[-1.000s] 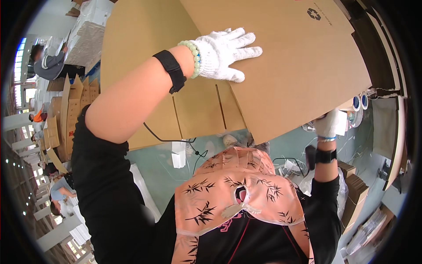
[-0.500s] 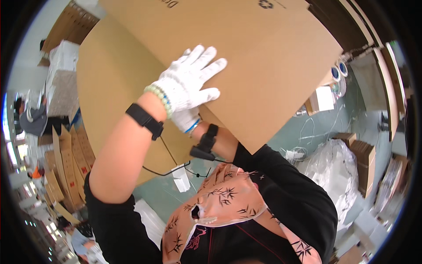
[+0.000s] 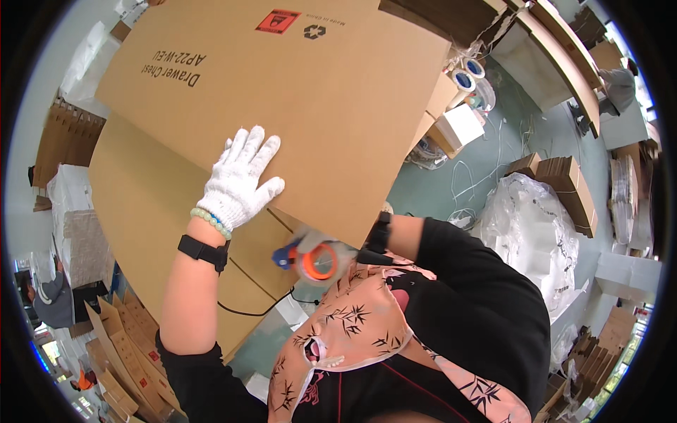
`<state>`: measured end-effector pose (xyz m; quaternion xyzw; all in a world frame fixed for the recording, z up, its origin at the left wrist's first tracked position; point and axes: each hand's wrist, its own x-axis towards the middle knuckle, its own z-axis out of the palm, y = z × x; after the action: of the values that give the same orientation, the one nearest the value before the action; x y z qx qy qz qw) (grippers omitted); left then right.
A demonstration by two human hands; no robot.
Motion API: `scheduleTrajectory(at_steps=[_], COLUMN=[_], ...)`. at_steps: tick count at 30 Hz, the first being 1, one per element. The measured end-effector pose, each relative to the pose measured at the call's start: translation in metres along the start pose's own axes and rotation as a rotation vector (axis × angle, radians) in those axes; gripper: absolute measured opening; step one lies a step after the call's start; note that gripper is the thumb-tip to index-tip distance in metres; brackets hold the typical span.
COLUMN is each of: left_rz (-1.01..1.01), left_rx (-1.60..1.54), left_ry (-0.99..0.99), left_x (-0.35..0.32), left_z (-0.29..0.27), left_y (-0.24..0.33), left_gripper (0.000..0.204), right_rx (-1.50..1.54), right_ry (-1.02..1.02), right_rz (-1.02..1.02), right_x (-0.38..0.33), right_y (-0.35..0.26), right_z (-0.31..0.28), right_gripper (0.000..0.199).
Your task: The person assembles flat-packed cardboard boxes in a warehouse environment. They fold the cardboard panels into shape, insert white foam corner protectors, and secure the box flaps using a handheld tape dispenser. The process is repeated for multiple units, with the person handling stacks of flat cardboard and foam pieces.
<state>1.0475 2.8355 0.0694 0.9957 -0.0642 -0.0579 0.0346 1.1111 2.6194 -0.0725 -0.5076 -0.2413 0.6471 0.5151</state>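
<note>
One large brown carton [image 3: 317,113] fills the space in front of the person, its broad upper panel, with one red label [image 3: 278,21] and one black recycling mark [image 3: 314,31], overlapping a lower part that shows two dark slits. Of two gloved hands, the left hand [image 3: 241,185] lies flat on the upper panel near its lower edge, fingers spread wide and gripping nothing. The right hand [image 3: 343,255], blurred and partly hidden, is beside the panel's near corner, its fingers closed around one tape dispenser [image 3: 307,266] with an orange ring and a blue end; how tightly they are bent, I cannot tell. Each wrist wears one black strap, and the left adds one bracelet [image 3: 211,220] of pale green beads. One black cable [image 3: 247,312] curves below the slits. Past the carton's right edge are two blue-cored tape rolls [image 3: 462,79] and one white box [image 3: 460,127]; farther right, one bundle in clear plastic [image 3: 529,240] stands on the green floor [image 3: 486,166] near brown cardboard [image 3: 566,190]. Two people in grey show near the rims, one at left [image 3: 53,299], one at upper right [image 3: 618,88].
</note>
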Motion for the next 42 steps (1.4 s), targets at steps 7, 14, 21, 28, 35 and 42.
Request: scheduleTrajectory(at_steps=[7,14,21,28,35,42], left_rz=[-0.043,-0.039,-0.362,-1.392,-1.663,-1.553], left_rx=[-0.012,-0.105,0.063,-0.232,-0.604,-1.216], left_ry=[0.042,0.119,0.400,0.599,1.014,1.438], left_x=[-0.002,-0.011,0.006,-0.025,-0.054,-0.080], left_z=[-0.001,0.009,0.044,0.044,0.051,0.052], left_y=[0.010,0.102,0.171,0.226,0.233,0.233], left_gripper=[0.072,0.090,0.096,0.055,0.052,0.066], right_rx=[0.700,1.094,0.414,-0.569,-0.506,-1.164], right_ry=[0.171,0.612,1.211,1.346,1.427,1.491], right_rz=[-0.036,-0.380,-0.358,0.206,0.402,0.187], right_x=[-0.186,-0.230,-0.213,-0.152,-0.119,-0.076], right_y=[0.031,0.058,-0.057,-0.101,-0.083,-0.188], right_z=[-0.063,-0.176,-0.396,-0.556,-0.642,-0.604], right_gripper=[0.065,0.051,0.045,0.045,0.056,0.056])
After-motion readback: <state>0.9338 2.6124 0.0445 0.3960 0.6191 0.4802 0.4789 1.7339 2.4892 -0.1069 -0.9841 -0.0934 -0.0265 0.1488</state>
